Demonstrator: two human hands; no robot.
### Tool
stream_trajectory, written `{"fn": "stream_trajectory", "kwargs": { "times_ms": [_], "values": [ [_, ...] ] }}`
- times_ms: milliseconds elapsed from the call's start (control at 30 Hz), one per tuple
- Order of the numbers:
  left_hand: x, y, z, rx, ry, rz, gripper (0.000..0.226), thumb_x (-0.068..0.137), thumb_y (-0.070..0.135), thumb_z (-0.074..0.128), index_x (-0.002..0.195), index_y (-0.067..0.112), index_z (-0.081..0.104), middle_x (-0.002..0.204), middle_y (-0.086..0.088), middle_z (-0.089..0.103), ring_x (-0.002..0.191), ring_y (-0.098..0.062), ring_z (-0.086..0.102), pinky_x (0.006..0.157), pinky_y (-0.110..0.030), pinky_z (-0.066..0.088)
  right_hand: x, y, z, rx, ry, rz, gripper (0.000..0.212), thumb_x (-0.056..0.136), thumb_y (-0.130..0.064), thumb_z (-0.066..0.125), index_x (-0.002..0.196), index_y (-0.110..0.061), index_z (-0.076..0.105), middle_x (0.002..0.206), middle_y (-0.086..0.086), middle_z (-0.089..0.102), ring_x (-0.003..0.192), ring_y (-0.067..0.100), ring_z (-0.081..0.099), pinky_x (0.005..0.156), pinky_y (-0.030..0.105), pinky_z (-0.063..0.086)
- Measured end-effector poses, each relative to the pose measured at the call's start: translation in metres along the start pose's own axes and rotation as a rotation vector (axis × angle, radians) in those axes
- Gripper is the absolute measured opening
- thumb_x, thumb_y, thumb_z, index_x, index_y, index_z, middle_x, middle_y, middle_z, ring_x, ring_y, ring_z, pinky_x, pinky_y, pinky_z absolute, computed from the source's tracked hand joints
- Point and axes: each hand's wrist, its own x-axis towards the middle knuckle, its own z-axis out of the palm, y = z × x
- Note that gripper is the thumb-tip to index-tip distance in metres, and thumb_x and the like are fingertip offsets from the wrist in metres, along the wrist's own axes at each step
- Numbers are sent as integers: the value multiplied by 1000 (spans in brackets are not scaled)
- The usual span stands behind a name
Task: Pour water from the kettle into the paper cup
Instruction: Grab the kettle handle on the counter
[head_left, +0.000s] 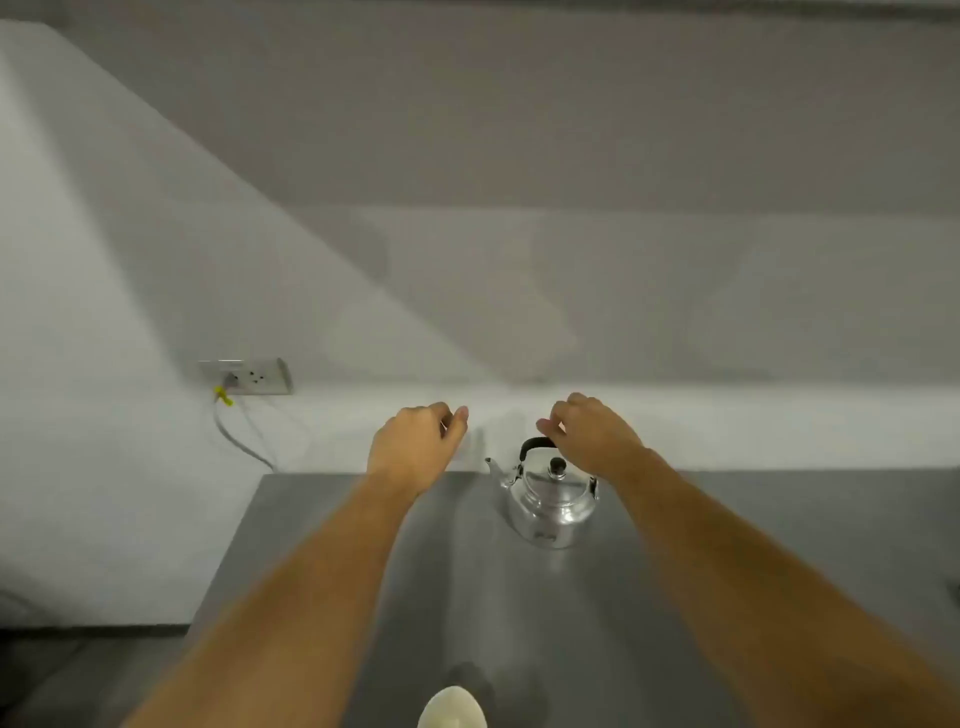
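A small shiny metal kettle with a black handle and a black lid knob stands on the grey table, its spout pointing left. My right hand hovers just above and behind the handle, fingers curled loosely, holding nothing. My left hand is raised to the left of the kettle near the table's far edge, fingers bent, also with nothing in it. The white paper cup shows only its rim at the bottom edge of the frame, near me.
A white wall runs behind the table. On it at the left are a power socket strip and a grey cable with a yellow tag hanging down. The table's left edge lies near my left forearm.
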Motion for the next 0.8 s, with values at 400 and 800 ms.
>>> {"fn": "stream_trajectory", "kwargs": {
  "times_ms": [400,800],
  "values": [
    [4,-17,36,40,-58,-107,47,104,52,41,90,18,69,72,1,62,80,-31,65,70,-34,49,12,28,60,133,-137,90,49,104,-51,36,111,-10,62,106,11,63,103,30,59,88,41,49],
    [-4,-33,53,19,-78,-117,43,104,52,42,79,23,61,59,9,53,69,-25,58,61,-31,39,12,39,72,340,-111,255,57,97,-62,43,73,-13,59,66,3,64,67,21,60,57,32,41]
  ]
}}
